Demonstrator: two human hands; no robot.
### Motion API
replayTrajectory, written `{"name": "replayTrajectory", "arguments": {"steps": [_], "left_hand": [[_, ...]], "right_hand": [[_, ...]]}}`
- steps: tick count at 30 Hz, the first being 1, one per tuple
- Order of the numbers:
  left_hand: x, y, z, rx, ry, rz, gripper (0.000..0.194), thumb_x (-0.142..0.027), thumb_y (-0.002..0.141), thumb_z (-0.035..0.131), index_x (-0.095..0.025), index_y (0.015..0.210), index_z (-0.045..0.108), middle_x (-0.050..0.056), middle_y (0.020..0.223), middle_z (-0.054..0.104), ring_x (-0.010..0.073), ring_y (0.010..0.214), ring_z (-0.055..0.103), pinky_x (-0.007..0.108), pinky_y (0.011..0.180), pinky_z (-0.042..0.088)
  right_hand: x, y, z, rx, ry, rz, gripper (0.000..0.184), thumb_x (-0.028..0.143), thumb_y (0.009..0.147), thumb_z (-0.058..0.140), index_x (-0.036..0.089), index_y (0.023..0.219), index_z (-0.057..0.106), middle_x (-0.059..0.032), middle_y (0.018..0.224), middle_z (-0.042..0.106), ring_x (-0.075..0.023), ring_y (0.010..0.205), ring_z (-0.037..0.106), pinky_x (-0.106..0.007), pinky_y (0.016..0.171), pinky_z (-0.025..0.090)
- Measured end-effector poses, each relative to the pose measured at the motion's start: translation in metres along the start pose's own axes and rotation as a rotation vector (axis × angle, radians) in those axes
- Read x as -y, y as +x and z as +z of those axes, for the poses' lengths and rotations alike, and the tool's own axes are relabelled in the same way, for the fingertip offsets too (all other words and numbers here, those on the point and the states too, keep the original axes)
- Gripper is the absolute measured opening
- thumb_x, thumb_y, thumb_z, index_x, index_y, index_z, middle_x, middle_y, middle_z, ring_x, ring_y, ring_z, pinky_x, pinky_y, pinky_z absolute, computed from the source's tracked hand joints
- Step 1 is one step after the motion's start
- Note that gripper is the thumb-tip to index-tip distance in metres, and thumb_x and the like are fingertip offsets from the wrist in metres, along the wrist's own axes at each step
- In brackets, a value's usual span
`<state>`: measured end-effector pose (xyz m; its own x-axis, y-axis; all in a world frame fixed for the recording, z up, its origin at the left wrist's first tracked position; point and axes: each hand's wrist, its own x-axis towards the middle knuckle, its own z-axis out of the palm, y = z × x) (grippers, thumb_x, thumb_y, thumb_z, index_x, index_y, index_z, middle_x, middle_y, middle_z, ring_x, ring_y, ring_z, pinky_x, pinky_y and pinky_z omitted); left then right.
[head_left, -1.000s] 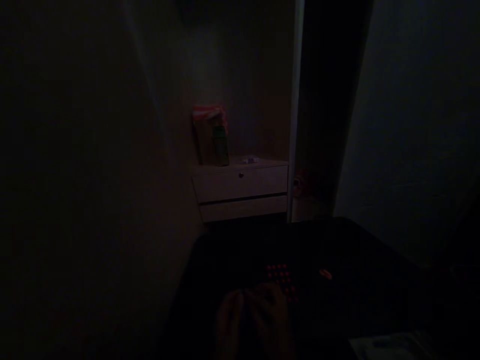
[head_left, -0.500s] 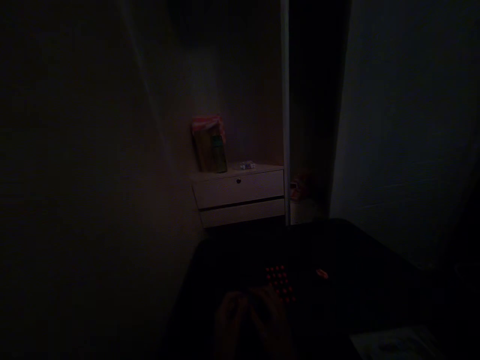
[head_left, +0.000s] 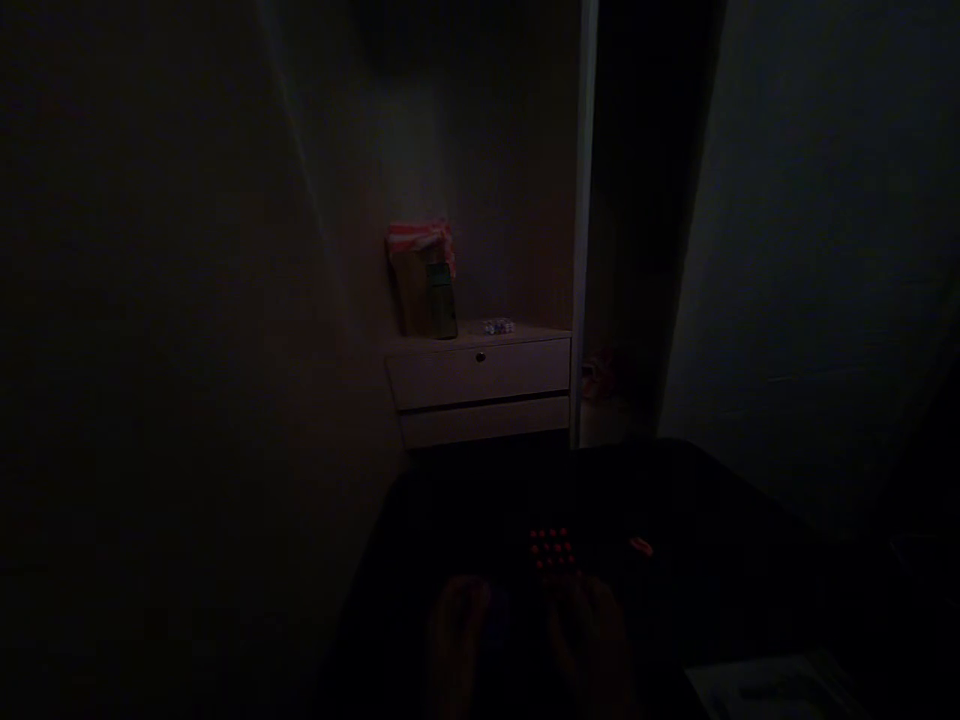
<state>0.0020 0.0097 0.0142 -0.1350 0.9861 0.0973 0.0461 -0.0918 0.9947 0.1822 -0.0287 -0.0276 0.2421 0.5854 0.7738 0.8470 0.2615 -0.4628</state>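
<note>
The room is very dark. My left hand (head_left: 457, 625) and my right hand (head_left: 589, 630) show as dim shapes low over a black surface (head_left: 712, 520), a gap between them. Just beyond my right hand lies a grid of small red dots (head_left: 553, 551), and a small orange object (head_left: 641, 546) lies further right. The fingers of both hands are too dark to make out, and I cannot see whether either holds anything.
A pale drawer unit (head_left: 480, 380) stands against the far wall with a striped bag and a green bottle (head_left: 424, 280) on top. A white vertical frame (head_left: 581, 220) runs beside it. A pale sheet (head_left: 772, 685) lies at the lower right.
My two hands were close together below the red dots; now they have parted, the right one shifted to the right. The view drifted slightly.
</note>
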Motion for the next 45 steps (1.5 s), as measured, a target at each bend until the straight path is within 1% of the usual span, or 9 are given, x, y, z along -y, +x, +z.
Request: {"name": "replayTrajectory", "arguments": {"steps": [4, 10, 17, 22, 24, 30, 34, 39, 45], "left_hand": [[-0.001, -0.001, 0.0, 0.018, 0.013, 0.032, 0.063, -0.075, 0.063, 0.074, -0.016, 0.087, 0.073, 0.012, 0.09, 0.076, 0.0316, 0.091, 0.069, 0.04, 0.087, 0.052], [-0.002, -0.001, 0.001, -0.003, 0.02, 0.009, 0.068, -0.079, 0.06, 0.072, -0.016, 0.087, 0.073, 0.012, 0.09, 0.075, 0.0323, 0.091, 0.069, 0.04, 0.084, 0.053], [0.001, 0.0, 0.0, 0.01, 0.027, 0.028, 0.067, -0.076, 0.062, 0.073, -0.015, 0.09, 0.072, 0.013, 0.093, 0.074, 0.0318, 0.093, 0.068, 0.041, 0.088, 0.052], [0.002, 0.001, 0.0, -0.006, 0.019, 0.038, 0.064, -0.075, 0.063, 0.073, -0.016, 0.088, 0.072, 0.012, 0.091, 0.075, 0.0323, 0.093, 0.068, 0.042, 0.09, 0.052], [0.0, 0.0, 0.0, -0.013, 0.029, 0.056, 0.063, -0.074, 0.065, 0.071, -0.017, 0.091, 0.073, 0.012, 0.096, 0.076, 0.0331, 0.098, 0.068, 0.044, 0.094, 0.05], [-0.008, -0.002, -0.001, 0.038, 0.044, 0.055, 0.062, -0.071, 0.067, 0.071, -0.017, 0.097, 0.078, 0.014, 0.108, 0.077, 0.036, 0.109, 0.066, 0.046, 0.101, 0.048], [-0.006, -0.003, -0.002, 0.062, 0.08, 0.041, 0.06, -0.071, 0.07, 0.068, -0.017, 0.095, 0.077, 0.014, 0.105, 0.077, 0.036, 0.107, 0.067, 0.047, 0.102, 0.047], [-0.001, -0.003, -0.004, 0.11, 0.077, 0.06, 0.054, -0.067, 0.076, 0.064, -0.018, 0.095, 0.076, 0.013, 0.103, 0.077, 0.0337, 0.104, 0.068, 0.043, 0.097, 0.05], [-0.002, -0.001, -0.004, 0.077, 0.077, 0.062, 0.053, -0.067, 0.074, 0.066, -0.017, 0.09, 0.076, 0.012, 0.098, 0.077, 0.0329, 0.1, 0.069, 0.043, 0.096, 0.051]], "right_hand": [[-0.005, -0.002, 0.005, -0.006, -0.008, -0.019, 0.022, 0.019, 0.09, 0.054, 0.025, 0.109, 0.064, -0.0088, 0.098, 0.062, -0.0249, 0.086, 0.062, -0.04, 0.072, 0.058], [-0.005, -0.001, 0.004, -0.023, -0.049, -0.035, 0.018, 0.016, 0.09, 0.052, 0.025, 0.097, 0.066, -0.0081, 0.095, 0.063, -0.0251, 0.084, 0.061, -0.039, 0.07, 0.057], [-0.005, -0.002, 0.007, 0.038, -0.091, -0.033, 0.02, 0.012, 0.088, 0.052, 0.025, 0.098, 0.064, -0.0085, 0.097, 0.064, -0.0256, 0.086, 0.061, -0.042, 0.073, 0.057], [-0.007, -0.003, 0.012, 0.004, -0.119, -0.039, 0.016, 0.015, 0.091, 0.051, 0.024, 0.097, 0.063, -0.0093, 0.097, 0.065, -0.0258, 0.085, 0.061, -0.041, 0.071, 0.057], [-0.005, -0.003, 0.011, 0.009, -0.108, -0.032, 0.017, 0.016, 0.092, 0.05, 0.024, 0.099, 0.063, -0.0092, 0.098, 0.066, -0.0262, 0.086, 0.062, -0.042, 0.073, 0.058], [0.006, 0.001, -0.001, 0.005, 0.087, -0.014, 0.017, 0.029, 0.1, 0.049, 0.027, 0.105, 0.065, -0.0073, 0.1, 0.068, -0.024, 0.09, 0.067, -0.038, 0.076, 0.061], [0.029, 0.006, -0.003, 0.042, 0.245, 0.013, 0.019, 0.035, 0.102, 0.048, 0.028, 0.1, 0.065, -0.0043, 0.092, 0.071, -0.0211, 0.085, 0.07, -0.033, 0.076, 0.061], [0.059, 0.011, 0.004, 0.159, 0.428, 0.005, 0.014, 0.027, 0.1, 0.051, 0.029, 0.101, 0.065, -0.0013, 0.093, 0.074, -0.0183, 0.085, 0.072, -0.028, 0.079, 0.061], [0.058, 0.006, 0.018, 0.14, 0.419, -0.01, 0.021, 0.02, 0.098, 0.049, 0.03, 0.104, 0.066, -0.0027, 0.095, 0.071, -0.0187, 0.087, 0.071, -0.03, 0.079, 0.062]]}}
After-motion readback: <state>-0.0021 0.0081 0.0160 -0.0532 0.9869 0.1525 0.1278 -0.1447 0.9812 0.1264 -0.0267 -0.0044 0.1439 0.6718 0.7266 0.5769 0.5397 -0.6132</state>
